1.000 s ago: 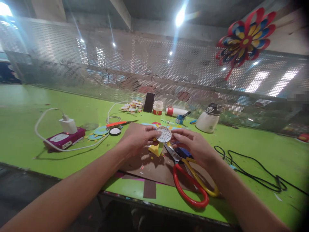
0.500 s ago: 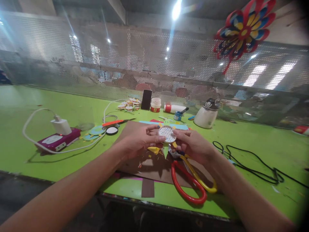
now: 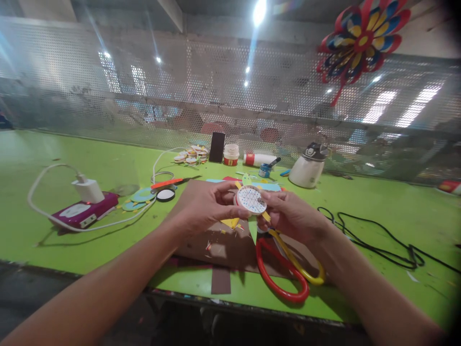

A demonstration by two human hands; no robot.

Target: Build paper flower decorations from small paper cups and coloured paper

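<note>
Paper turtle (image 3: pixel 251 199) with dotted white shell held in front of person, above brown board (image 3: pixel 196 240) on green table (image 3: pixel 126 257). Left hand (image 3: pixel 203 204) pinches shell's left edge between thumb and fingers; right hand (image 3: pixel 291 211) pinches its right edge, fingertips partly hidden. Green pointed tail hangs below, green head at far side. Large scissors (image 3: pixel 284 294), red and yellow handles toward person, lie just below right hand; whether touching, cannot tell. Yellow scraps (image 3: pixel 230 224) lie on board.
</note>
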